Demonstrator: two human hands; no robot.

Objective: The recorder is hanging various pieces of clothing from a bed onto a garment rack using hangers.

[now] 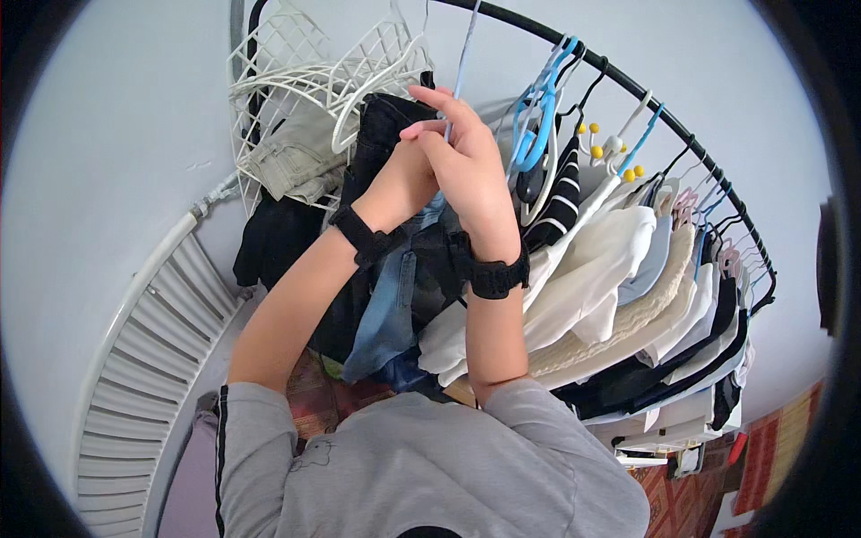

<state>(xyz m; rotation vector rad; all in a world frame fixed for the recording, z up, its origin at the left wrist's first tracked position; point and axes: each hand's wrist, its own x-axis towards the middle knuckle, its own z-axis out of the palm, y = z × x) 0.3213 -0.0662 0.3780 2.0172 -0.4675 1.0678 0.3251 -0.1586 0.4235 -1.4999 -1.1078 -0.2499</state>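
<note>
My right hand (467,151) is raised before a clothes rail, its fingers bent around a thin pale-blue strip (465,54), perhaps part of a hanger. The strip runs up past the rail and ends out of sight at the thumb. Behind and beside it is my left hand (403,171), its fingers mostly hidden by the right one. Whether they grip anything cannot be seen. Black trousers (387,124) hang just behind the left hand, near a white plastic hanger (343,131). Blue denim (383,309) shows below, between my forearms. Both wrists wear black straps.
A curved-looking black rail (625,81) carries many hangers, among them a blue one (538,134), and white garments (599,269). Folded grey trousers (296,155) lie in a white wire basket (242,121) at the upper left. A white radiator (148,343) lines the left wall.
</note>
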